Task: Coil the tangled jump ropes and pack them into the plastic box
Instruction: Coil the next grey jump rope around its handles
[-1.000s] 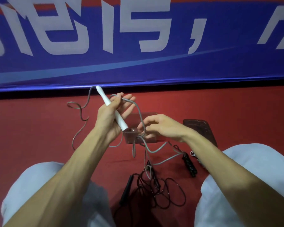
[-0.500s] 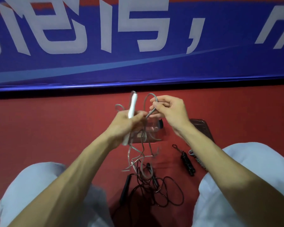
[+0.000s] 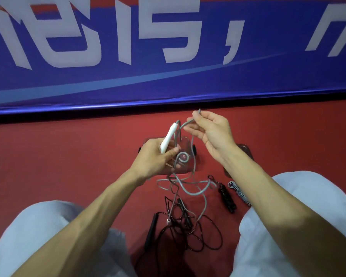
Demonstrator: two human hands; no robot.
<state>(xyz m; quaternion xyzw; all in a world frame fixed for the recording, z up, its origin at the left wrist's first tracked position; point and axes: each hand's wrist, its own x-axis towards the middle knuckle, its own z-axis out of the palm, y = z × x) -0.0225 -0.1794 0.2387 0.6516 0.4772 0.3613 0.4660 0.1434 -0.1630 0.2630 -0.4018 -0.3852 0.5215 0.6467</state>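
Note:
My left hand (image 3: 155, 156) grips the white handle (image 3: 168, 137) of a grey jump rope (image 3: 190, 188), with a few loops gathered at its fingers. My right hand (image 3: 210, 130) pinches the grey cord near its top and holds it up and to the right. Slack grey cord hangs down between my knees. Below it a tangled black jump rope (image 3: 188, 230) lies on the red floor with one black handle (image 3: 151, 230) at the left. The clear plastic box (image 3: 186, 154) sits on the floor behind my left hand, partly hidden.
A second black handle (image 3: 227, 198) and a grey ribbed handle (image 3: 240, 193) lie on the floor by my right forearm. The box's lid (image 3: 246, 150) lies to the right of the box. A blue banner wall (image 3: 168, 56) stands just beyond. My knees (image 3: 308, 206) flank the ropes.
My right hand has drawn the grey cord upward and to the right, away from my left hand. The left hand has lowered slightly with the white handle; more cord hangs in loops.

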